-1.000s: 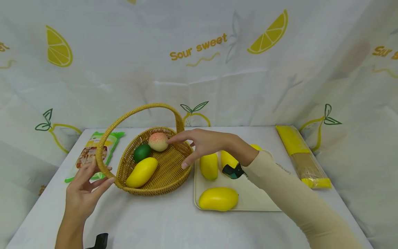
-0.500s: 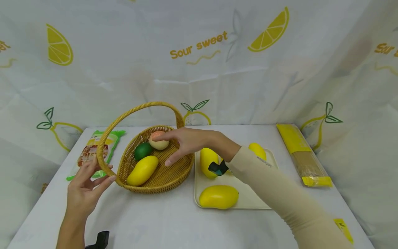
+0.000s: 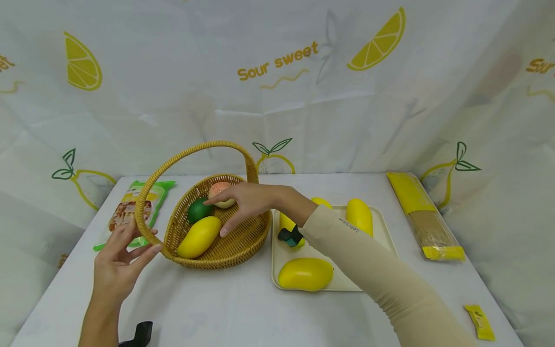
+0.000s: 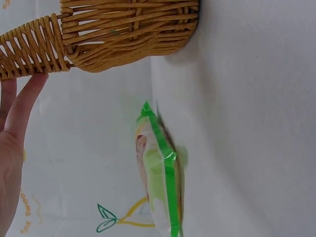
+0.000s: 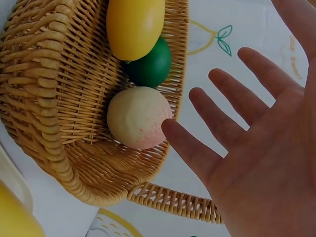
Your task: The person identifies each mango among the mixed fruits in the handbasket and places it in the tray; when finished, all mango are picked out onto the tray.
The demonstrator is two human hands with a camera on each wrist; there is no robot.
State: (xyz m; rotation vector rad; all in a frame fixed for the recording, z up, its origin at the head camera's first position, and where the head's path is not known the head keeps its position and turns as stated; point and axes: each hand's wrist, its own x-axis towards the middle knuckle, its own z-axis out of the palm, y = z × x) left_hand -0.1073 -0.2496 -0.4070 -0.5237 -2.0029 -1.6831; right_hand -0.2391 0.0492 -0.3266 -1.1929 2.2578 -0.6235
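A wicker basket [image 3: 225, 262] with a tall arched handle stands tilted on the left half of the table. My left hand [image 3: 116, 265] holds the handle [image 3: 140, 205] low on its left side, fingers behind and thumb in front. Inside the basket lie a yellow mango [image 3: 199, 237], a dark green round fruit [image 3: 199, 210] and a pink-and-cream peach [image 5: 139, 117]. Above them my right hand [image 3: 248, 198] reaches over with fingers spread and nothing held. In the right wrist view its fingers [image 5: 190, 153] extend across the basket's far side, close to the peach.
Right of the basket, a cream tray [image 3: 347, 279] carries several mangoes, including one at its front [image 3: 305, 274]. A green-edged food packet [image 3: 130, 209] lies at the left. A long yellow packet [image 3: 425, 219] and a small yellow sachet [image 3: 479, 323] lie at the right.
My right hand has moved left across the basket, from beside the peach to over the green fruit and mango. The left hand keeps its hold on the handle.
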